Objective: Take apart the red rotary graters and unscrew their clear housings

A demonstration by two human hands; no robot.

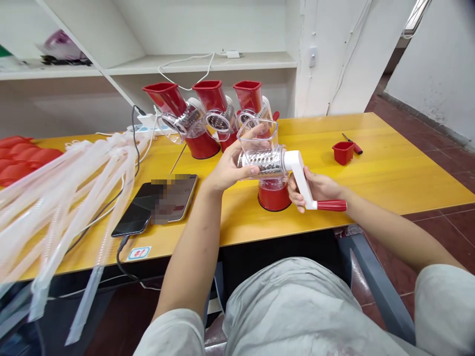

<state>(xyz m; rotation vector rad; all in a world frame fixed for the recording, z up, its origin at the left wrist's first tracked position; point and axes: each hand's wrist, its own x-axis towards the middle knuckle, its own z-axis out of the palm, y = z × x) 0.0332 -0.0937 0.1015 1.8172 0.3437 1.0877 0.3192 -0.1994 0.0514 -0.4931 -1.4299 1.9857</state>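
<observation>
A rotary drum grater (272, 195) with a clear body and a red base stands upright on the yellow table in front of me. My left hand (234, 165) is wrapped round the left side of its clear body, thumb along the front and fingers behind the hopper (269, 131). A perforated metal drum (265, 162) lies inside the body. On the right side, my right hand (321, 187) grips the white crank handle (301, 178), with fingers behind it. The crank's red knob (331, 205) points right, below that hand.
Several graters with red hoppers (209, 94) stand behind. A small red cup (343, 153) and a screwdriver (356, 148) lie at the right. Phone (135, 207), tablet (181, 198), clear plastic strips (74, 198) and red parts (25, 160) are at the left. A shelf (208, 62) stands behind the table.
</observation>
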